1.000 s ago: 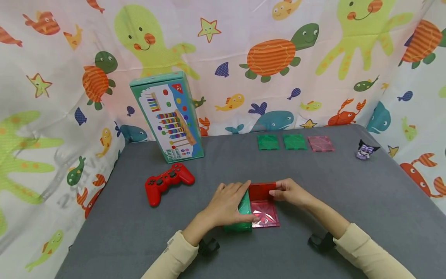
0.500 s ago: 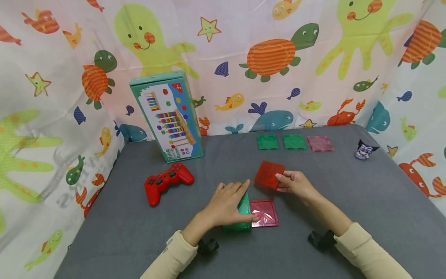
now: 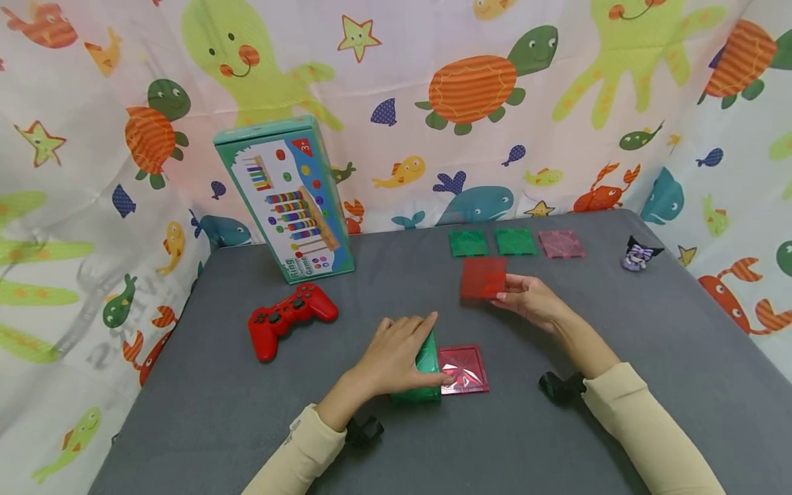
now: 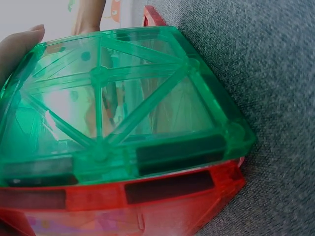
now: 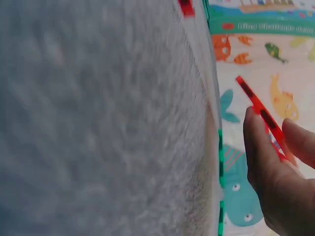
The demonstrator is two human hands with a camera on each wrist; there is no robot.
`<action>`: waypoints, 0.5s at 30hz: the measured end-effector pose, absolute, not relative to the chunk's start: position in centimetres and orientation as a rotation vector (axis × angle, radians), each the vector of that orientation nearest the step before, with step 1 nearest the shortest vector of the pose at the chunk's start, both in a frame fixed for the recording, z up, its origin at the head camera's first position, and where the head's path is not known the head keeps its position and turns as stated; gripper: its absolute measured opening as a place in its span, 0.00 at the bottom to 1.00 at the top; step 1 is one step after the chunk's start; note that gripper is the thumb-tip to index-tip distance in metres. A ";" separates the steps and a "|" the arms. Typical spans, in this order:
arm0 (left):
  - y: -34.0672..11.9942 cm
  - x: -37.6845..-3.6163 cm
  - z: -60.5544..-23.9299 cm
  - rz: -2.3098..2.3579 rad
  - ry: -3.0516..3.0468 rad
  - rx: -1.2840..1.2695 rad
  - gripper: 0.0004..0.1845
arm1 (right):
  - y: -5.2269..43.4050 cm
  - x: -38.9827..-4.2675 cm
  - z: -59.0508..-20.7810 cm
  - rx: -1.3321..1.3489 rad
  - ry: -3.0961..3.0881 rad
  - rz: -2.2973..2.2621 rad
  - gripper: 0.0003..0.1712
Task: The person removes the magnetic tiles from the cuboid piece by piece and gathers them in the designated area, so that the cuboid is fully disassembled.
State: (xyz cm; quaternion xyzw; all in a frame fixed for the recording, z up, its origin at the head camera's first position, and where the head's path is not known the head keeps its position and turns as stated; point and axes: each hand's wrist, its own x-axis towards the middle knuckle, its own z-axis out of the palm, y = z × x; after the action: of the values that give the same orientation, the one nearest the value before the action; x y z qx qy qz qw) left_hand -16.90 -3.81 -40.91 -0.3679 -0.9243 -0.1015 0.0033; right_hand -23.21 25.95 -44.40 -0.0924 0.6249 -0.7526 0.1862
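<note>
Left hand [image 3: 396,354] steadies a green tile [image 3: 427,364] upright on the pink tile [image 3: 464,370]; right hand [image 3: 526,299] pinches a red tile [image 3: 483,278] aloft, unattached; three tiles beyond unused.

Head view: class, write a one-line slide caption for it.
Right hand lifts a red tile above the grey table; left hand steadies an upright green tile.
</note>
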 end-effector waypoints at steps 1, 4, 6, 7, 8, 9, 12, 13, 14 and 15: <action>-3.8 -16.9 -40.9 -0.318 -2.899 -1.153 0.53 | 26.3 -23.8 -45.0 -0.301 1.686 -2.155 0.37; -3.8 -16.9 -40.9 -0.316 -2.905 -1.152 0.53 | 26.6 -24.4 -45.4 -0.308 1.675 -2.155 0.37; -3.8 -17.0 -40.9 -0.318 -2.909 -1.150 0.53 | 26.5 -24.9 -45.6 -0.260 1.706 -2.132 0.36; -3.8 -17.0 -40.8 -0.318 -2.911 -1.150 0.53 | 26.5 -25.1 -45.6 -0.234 1.727 -2.115 0.35; -3.8 -17.0 -40.8 -0.316 -2.913 -1.148 0.53 | 26.1 -25.0 -45.2 -0.176 1.791 -2.072 0.35; -3.8 -17.0 -40.8 -0.318 -2.914 -1.149 0.53 | 26.1 -25.2 -45.3 -0.151 1.799 -2.060 0.34; -3.8 -17.0 -40.8 -0.320 -2.915 -1.151 0.52 | 25.9 -25.6 -45.5 -0.090 1.811 -2.040 0.32; -3.8 -17.0 -40.8 -0.322 -2.915 -1.151 0.52 | 25.8 -25.6 -45.6 -0.078 1.810 -2.038 0.31; -3.8 -17.0 -40.8 -0.322 -2.916 -1.151 0.52 | 25.8 -25.7 -45.6 -0.068 1.807 -2.040 0.31; -3.8 -17.0 -40.8 -0.323 -2.918 -1.152 0.52 | 25.8 -25.7 -45.6 -0.059 1.810 -2.039 0.31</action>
State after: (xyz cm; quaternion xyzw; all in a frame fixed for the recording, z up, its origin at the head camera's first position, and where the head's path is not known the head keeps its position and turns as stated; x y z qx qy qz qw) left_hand -16.97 -3.77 -40.81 -0.3653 -0.9252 -0.1023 -0.0058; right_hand -25.73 25.80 -45.64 -0.0210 0.6494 -0.7318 0.2057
